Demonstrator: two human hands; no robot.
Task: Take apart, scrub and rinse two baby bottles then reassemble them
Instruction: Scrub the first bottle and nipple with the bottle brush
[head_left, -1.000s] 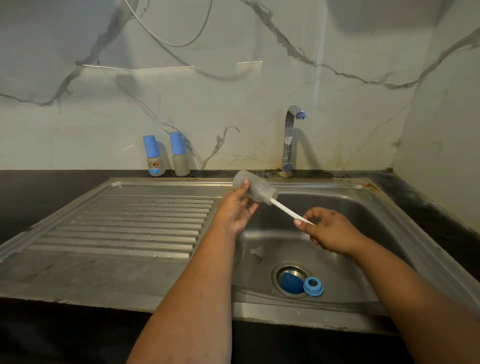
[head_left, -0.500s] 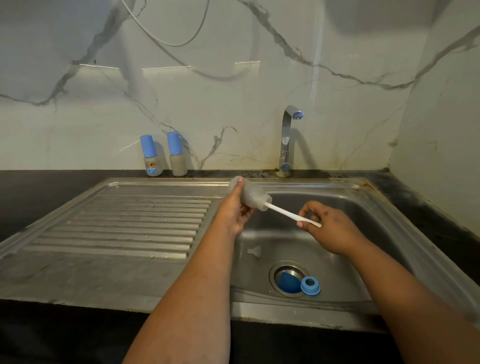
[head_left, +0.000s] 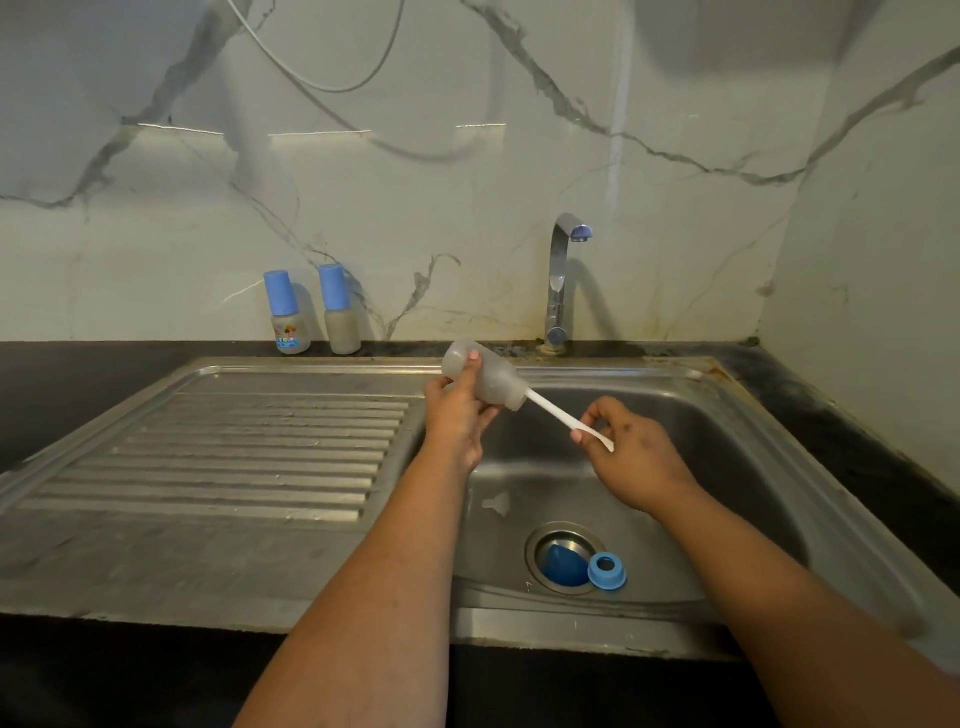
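One open bottle (head_left: 485, 378) is gripped by the left hand (head_left: 457, 415) above the sink (head_left: 727, 441).
One brush handle (head_left: 566, 422) is pinched by the right hand (head_left: 631, 449); its head is hidden inside. Two capped bottles (head_left: 284, 312) are stood behind the sink; maybe one teat (head_left: 496, 503) lies in it.

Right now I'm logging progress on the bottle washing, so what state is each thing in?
Open bottle: uncapped, tilted, gripped by the left hand, brush inside.
Brush handle: sticking out of the neck, pinched by the right hand.
Blue cap: off, lying in the drain.
Blue ring: off, lying at the drain's edge.
Clear teat: loose on the sink floor.
Two bottles by the wall: upright, capped.
Tap: no water running.
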